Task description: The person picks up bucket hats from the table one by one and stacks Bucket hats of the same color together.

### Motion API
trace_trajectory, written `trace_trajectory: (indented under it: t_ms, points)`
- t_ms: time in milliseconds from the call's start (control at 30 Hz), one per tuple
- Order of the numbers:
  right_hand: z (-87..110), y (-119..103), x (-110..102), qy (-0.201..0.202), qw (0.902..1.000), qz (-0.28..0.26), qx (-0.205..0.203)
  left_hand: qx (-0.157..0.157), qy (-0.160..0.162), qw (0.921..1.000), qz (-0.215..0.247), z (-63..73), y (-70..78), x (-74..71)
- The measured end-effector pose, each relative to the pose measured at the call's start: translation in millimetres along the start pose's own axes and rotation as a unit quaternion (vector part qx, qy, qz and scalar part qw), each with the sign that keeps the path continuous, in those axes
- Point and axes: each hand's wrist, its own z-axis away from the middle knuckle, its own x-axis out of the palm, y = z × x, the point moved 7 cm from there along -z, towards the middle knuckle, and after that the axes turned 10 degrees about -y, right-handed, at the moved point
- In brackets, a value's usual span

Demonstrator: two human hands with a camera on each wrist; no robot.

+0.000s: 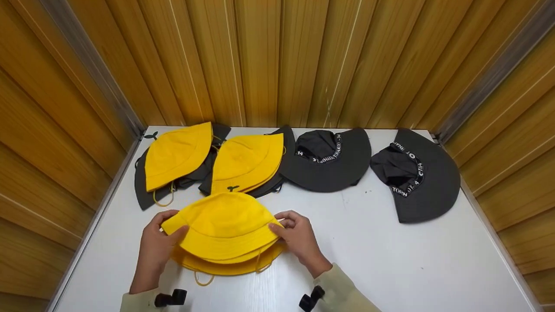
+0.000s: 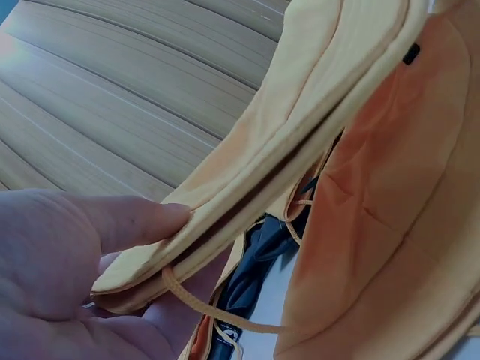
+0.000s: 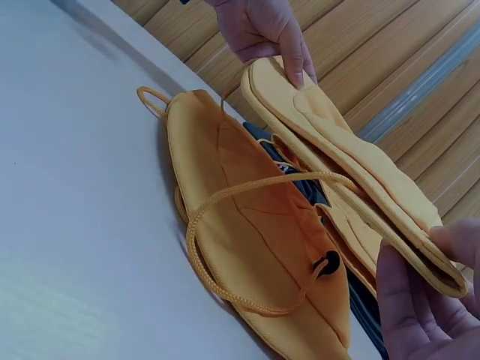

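Observation:
A yellow bucket hat (image 1: 230, 223), folded flat with its two brim layers together, is held up between both hands. My left hand (image 1: 157, 242) pinches the left end of its brim, thumb on top and fingers underneath. At the opposite end my right hand (image 1: 299, 237) grips the brim the same way. A yellow cord (image 3: 255, 184) hangs from this hat. Below it, another yellow hat (image 3: 232, 225) lies on the white table (image 1: 364, 264), with a black cord stopper (image 3: 327, 262) showing in the right wrist view.
Behind the hands, two yellow hats (image 1: 177, 156) (image 1: 247, 160) lie over dark ones. Right of them are a dark grey wide-brimmed hat (image 1: 329, 175) and another (image 1: 433, 186), undersides up with lettered bands. Wood-patterned walls (image 1: 260, 60) enclose the table's back and sides.

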Motion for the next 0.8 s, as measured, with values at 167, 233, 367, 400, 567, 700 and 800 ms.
trace_trajectory:
  t_ms: [167,233,367,400,567,700,800]
  points:
    - [1.0,3.6,-2.6,0.006,0.9985,0.054,-0.008,-0.012,-0.008,0.9996,-0.025,0.2,-6.0,1.8]
    - [2.1,3.7,-3.1,0.007,0.9966,0.081,-0.017,-0.021,-0.01,0.9992,-0.031,0.2,-8.5,2.1]
    - [3.8,4.0,-2.8,0.014,0.9892,0.143,-0.03,-0.04,-0.015,0.9974,-0.058,0.3,-13.0,3.9]
    - [4.1,4.1,-2.6,0.016,0.9873,0.155,-0.032,-0.042,-0.016,0.9967,-0.068,0.1,-13.6,4.4]
    - [3.9,4.6,-1.5,0.023,0.9792,0.197,-0.043,-0.051,-0.018,0.993,-0.105,-1.7,-16.8,7.9]
    - [1.4,5.5,-0.2,0.023,0.9744,0.218,-0.049,-0.048,-0.017,0.991,-0.123,-3.3,-17.6,10.9]
    - [-0.9,7.4,1.4,0.019,0.9723,0.23,-0.039,-0.048,-0.019,0.9894,-0.136,-4.5,-19.0,13.6]
